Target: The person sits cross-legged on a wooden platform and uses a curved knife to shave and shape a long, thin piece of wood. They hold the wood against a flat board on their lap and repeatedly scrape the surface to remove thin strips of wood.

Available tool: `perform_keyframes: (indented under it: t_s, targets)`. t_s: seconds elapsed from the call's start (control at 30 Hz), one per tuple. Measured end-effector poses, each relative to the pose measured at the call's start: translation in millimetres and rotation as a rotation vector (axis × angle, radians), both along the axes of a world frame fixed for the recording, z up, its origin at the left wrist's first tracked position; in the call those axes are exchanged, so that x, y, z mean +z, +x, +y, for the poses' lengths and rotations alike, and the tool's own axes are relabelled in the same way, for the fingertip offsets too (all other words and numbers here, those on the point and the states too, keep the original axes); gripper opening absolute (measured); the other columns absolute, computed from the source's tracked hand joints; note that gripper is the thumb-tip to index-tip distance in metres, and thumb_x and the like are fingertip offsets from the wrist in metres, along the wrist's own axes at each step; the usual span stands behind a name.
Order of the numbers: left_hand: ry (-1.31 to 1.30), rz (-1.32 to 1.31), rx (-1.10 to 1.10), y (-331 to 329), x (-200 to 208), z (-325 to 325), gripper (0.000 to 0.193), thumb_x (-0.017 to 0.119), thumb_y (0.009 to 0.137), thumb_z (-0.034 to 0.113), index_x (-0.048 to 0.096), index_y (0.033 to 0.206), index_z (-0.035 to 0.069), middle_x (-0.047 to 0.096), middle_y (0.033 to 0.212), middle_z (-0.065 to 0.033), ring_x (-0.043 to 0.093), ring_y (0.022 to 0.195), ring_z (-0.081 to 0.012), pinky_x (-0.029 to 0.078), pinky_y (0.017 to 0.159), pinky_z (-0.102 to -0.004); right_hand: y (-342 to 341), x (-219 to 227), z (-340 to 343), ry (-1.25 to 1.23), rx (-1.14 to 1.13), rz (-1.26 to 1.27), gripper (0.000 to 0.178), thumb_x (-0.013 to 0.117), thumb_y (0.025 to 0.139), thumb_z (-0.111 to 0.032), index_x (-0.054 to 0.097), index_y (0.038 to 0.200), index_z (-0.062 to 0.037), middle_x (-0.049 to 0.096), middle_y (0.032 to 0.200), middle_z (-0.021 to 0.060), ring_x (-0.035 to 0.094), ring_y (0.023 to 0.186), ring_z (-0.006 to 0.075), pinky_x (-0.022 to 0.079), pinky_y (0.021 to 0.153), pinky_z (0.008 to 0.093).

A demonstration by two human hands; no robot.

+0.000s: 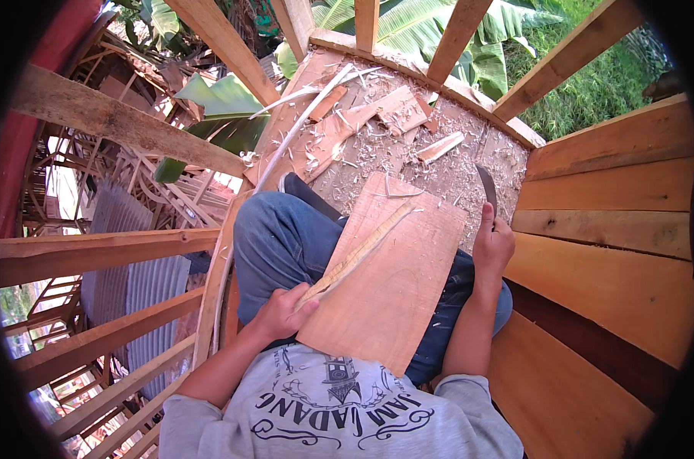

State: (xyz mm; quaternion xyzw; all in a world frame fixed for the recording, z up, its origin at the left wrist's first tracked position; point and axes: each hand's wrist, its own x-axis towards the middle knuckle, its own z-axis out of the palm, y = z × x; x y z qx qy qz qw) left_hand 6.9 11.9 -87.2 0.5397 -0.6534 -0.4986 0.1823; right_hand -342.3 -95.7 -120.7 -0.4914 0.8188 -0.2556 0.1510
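My left hand (284, 310) is closed round the near end of a long, narrow strip of pale yellowish wood (362, 254), which slants up and away to the right. Under the strip, a flat reddish-brown wooden board (393, 294) lies across my lap, with a thin shaving (399, 193) near its far edge. Right of the board, my right hand (494, 249) grips a knife (486, 185), its dark blade pointing up and away from me. The handle is mostly hidden in the fingers. The blade is apart from the strip.
Curled shavings and offcuts (400, 111) litter the plank floor (500, 149) ahead. Wooden rails (110, 249) run along the left, and upright posts (458, 38) stand at the far edge. A plank wall (599, 271) rises close on the right. A long thin strip (289, 138) lies at the left edge.
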Motion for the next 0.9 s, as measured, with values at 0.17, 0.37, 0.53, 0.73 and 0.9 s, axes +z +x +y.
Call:
perform_keyframes:
  t_s: [0.17,0.37,0.53,0.73,0.9]
  targets:
    - [0.016,-0.001,0.019,-0.4,0.5,3.2,0.021,0.057,0.088,0.02,0.054,0.087,-0.002,0.054,0.066,-0.0239,0.06,0.065,-0.0399,0.044,0.053,-0.0391,37.8,14.5,21.4,-0.154,0.424,0.108,0.045,0.063,0.082,-0.036,0.053,0.056,-0.0007,0.05,0.058,0.0115,0.048,0.06,0.0292,0.034,0.065,0.0384]
    - [0.02,-0.027,0.008,-0.1,-0.3,1.3,0.023,0.058,0.088,0.02,0.054,0.086,-0.002,0.054,0.065,-0.0242,0.059,0.064,-0.0406,0.044,0.053,-0.0393,72.0,23.2,29.0,-0.128,0.638,0.193,0.047,0.065,0.078,-0.044,0.059,0.057,-0.002,0.053,0.059,0.0073,0.051,0.061,0.025,0.034,0.066,0.0376]
    - [-0.004,-0.028,0.014,-4.3,-0.1,0.8,0.023,0.058,0.088,0.02,0.053,0.086,-0.002,0.054,0.065,-0.0245,0.058,0.062,-0.0408,0.044,0.052,-0.0391,61.5,22.0,26.1,-0.097,0.537,0.204,0.046,0.064,0.078,-0.044,0.058,0.057,-0.0033,0.053,0.06,0.0076,0.051,0.061,0.0259,0.034,0.067,0.0381]
    - [-0.019,-0.013,0.01,-2.7,-3.5,1.9,0.022,0.057,0.088,0.02,0.052,0.084,-0.001,0.051,0.062,-0.0225,0.057,0.058,-0.0384,0.042,0.05,-0.038,60.6,19.9,25.2,-0.126,0.49,0.213,0.047,0.064,0.08,-0.044,0.058,0.058,-0.0027,0.054,0.061,0.0087,0.051,0.061,0.0253,0.034,0.068,0.038]
    - [-0.033,0.025,0.013,-0.5,-4.8,4.4,0.023,0.057,0.088,0.02,0.052,0.08,-0.001,0.047,0.059,-0.0195,0.054,0.053,-0.0346,0.039,0.049,-0.036,-2.7,6.0,4.6,0.07,-0.057,-0.033,0.058,0.055,0.088,-0.045,0.053,0.057,0.004,0.049,0.052,0.0165,0.046,0.057,0.0339,0.034,0.064,0.0465]
